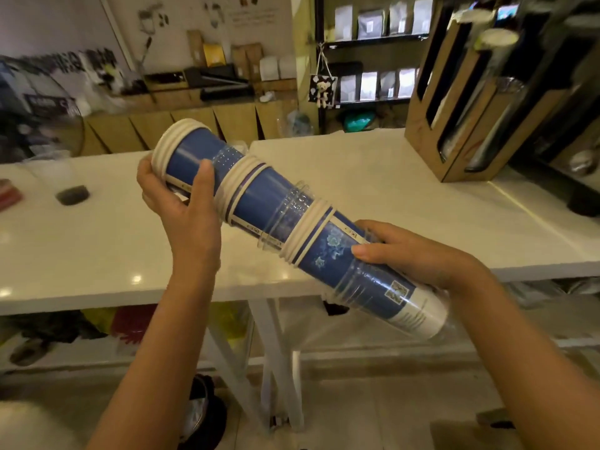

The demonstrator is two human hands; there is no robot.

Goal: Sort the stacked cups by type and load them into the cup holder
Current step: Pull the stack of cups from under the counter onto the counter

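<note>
White countertop spans the scene, backed by shelves of pouches. Far left on it, a clear plastic cup stands upright. Left hand grips the upper, rim end of a long mixed stack of cups, thumb curled over blue paper. Blue paper cups alternate with clear plastic ones; the stack slants down to the right, held above the counter's near edge. Right hand wraps its lower end. Wooden cup holder, upper right, stands on the counter, well apart.
</note>
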